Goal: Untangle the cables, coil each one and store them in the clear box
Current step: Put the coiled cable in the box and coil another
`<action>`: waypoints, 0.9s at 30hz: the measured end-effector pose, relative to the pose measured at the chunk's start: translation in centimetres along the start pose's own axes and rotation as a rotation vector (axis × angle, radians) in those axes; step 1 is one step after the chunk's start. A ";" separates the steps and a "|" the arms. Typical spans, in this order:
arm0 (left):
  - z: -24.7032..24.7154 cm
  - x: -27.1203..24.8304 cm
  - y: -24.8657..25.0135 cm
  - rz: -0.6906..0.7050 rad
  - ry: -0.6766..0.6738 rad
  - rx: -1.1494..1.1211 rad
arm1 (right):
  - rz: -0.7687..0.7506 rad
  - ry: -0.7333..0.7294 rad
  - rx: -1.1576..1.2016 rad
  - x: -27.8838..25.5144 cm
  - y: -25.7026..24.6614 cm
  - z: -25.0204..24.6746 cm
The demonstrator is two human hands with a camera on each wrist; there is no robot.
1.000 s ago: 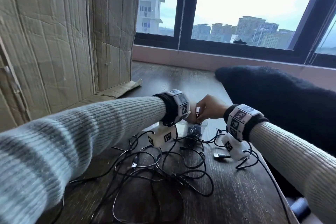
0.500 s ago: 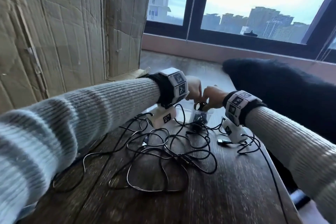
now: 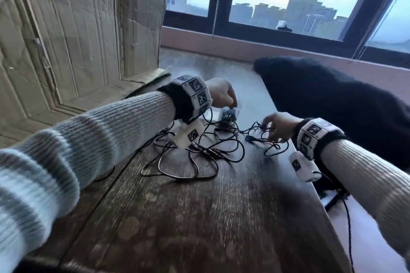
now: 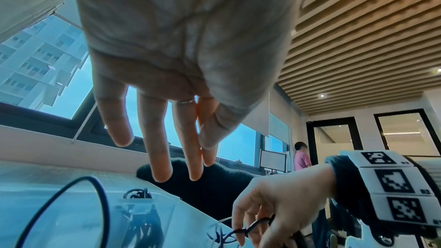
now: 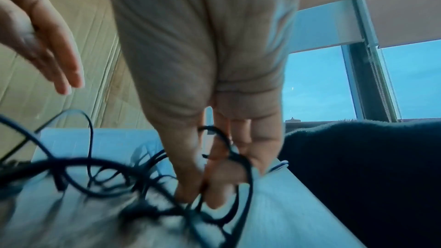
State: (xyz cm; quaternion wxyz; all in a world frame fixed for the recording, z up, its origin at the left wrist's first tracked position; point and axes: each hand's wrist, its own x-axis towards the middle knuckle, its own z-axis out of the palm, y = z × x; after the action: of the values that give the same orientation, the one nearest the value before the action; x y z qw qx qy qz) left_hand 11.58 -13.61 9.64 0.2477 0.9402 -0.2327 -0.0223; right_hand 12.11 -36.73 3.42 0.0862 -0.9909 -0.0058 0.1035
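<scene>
A small clear box (image 3: 238,108) stands at the far middle of the dark wooden table, with a coiled black cable (image 3: 228,115) inside. My left hand (image 3: 231,103) hovers just over the box with fingers straight and relaxed (image 4: 162,165), holding nothing; the box (image 4: 133,209) lies below them. A tangle of thin black cables (image 3: 199,150) spreads in front of the box. To its right, my right hand (image 3: 268,127) pinches a black cable between thumb and fingers (image 5: 205,191), and loops of cable (image 5: 95,167) trail off to the left.
Flattened cardboard (image 3: 77,29) leans at the left. A dark fuzzy garment (image 3: 332,104) lies at the right, past the table's right edge (image 3: 310,184). A loose plug (image 3: 249,138) lies by my right hand. A window sill runs behind. A person (image 4: 302,156) stands far off.
My right hand has left the box and dropped to the right, taking hold of a loose cable. My left hand stays over the box, fingers now spread and empty.
</scene>
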 end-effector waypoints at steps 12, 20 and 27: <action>3.0 0.5 1.2 0.109 -0.009 -0.478 | -0.357 0.735 0.491 -5.5 -4.1 -7.0; -1.5 -1.5 -2.0 0.111 0.237 -0.563 | -0.271 0.797 0.532 -5.5 -1.7 -7.3; -5.2 -3.0 -7.3 -0.186 0.504 -0.796 | -0.028 0.836 0.865 -4.7 1.1 -8.0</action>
State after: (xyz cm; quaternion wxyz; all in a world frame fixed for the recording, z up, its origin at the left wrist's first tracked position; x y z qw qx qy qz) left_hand 12.79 -4.30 10.51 0.6340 0.7654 -0.0539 0.0969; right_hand 9.18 -39.34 11.90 0.4778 -0.8225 0.0579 -0.3030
